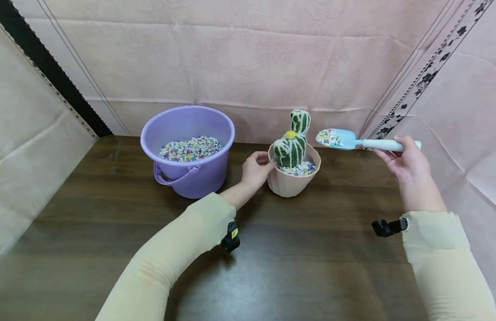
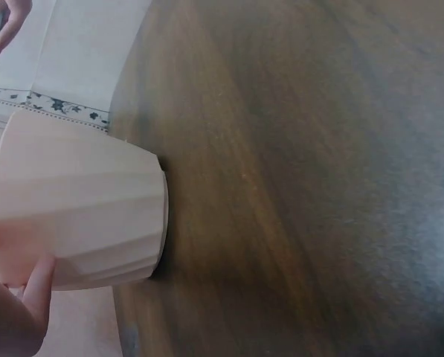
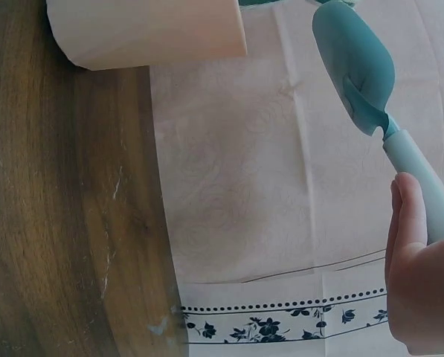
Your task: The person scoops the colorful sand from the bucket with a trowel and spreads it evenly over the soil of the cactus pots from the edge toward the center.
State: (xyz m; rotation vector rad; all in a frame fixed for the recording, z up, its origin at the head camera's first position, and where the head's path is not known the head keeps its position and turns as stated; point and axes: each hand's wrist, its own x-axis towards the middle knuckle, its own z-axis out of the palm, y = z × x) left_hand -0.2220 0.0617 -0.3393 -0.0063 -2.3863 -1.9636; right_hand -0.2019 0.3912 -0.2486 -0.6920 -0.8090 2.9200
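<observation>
A pale pink plant pot (image 1: 288, 183) stands upright on the table, holding a green knitted cactus (image 1: 291, 149) with a yellow flower and multicoloured pebbles (image 1: 298, 169) around its base. My left hand (image 1: 256, 170) pinches the pot's left rim; in the left wrist view its thumb (image 2: 39, 286) lies against the outer wall. Off to the right, my right hand (image 1: 408, 162) grips the light handle of a blue trowel (image 1: 346, 139). The trowel is raised about level with the cactus, its blade pointing at the pot and loaded with pebbles. From the right wrist camera only the blade's underside shows.
Left of the pot stands a purple bucket (image 1: 188, 178) partly filled with the same pebbles, its handle hanging at the front. The brown wooden table (image 1: 296, 267) meets a pink cloth backdrop (image 1: 240, 62) behind, with cloth walls on both sides.
</observation>
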